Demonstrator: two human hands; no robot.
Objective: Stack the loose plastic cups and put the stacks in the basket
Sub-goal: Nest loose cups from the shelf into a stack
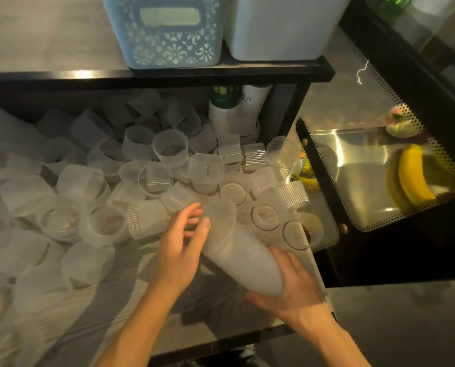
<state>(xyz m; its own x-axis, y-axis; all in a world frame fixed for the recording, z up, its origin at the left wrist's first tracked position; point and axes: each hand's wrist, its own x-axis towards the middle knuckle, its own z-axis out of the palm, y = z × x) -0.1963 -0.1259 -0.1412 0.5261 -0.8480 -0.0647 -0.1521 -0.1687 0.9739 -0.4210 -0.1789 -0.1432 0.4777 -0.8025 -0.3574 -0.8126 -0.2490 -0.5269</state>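
Nearest the camera, the right hand (291,284) is cupping the closed bottom end of a stack of cups (237,245), palm up, its fingers curling under and around that end. The stack is lying tilted, with its long axis running from the right palm at lower right up toward the upper left, and the open mouth is pointing away from the person toward the pile. The left hand (180,250) is sitting against the stack's left side near the mouth, thumb lying along the wall and fingers spreading loosely apart; whether those fingers are actually pinching a cup is hard to tell through the motion blur.

Just beyond the hands, loose plastic cups (155,178) are lying scattered over the lower shelf (152,295), some upright and many tipped on their sides. On the upper shelf (168,75), a pale blue patterned basket (165,35) is standing beside a white bin (279,30). Off to the right, a banana (413,176) is resting behind glass.
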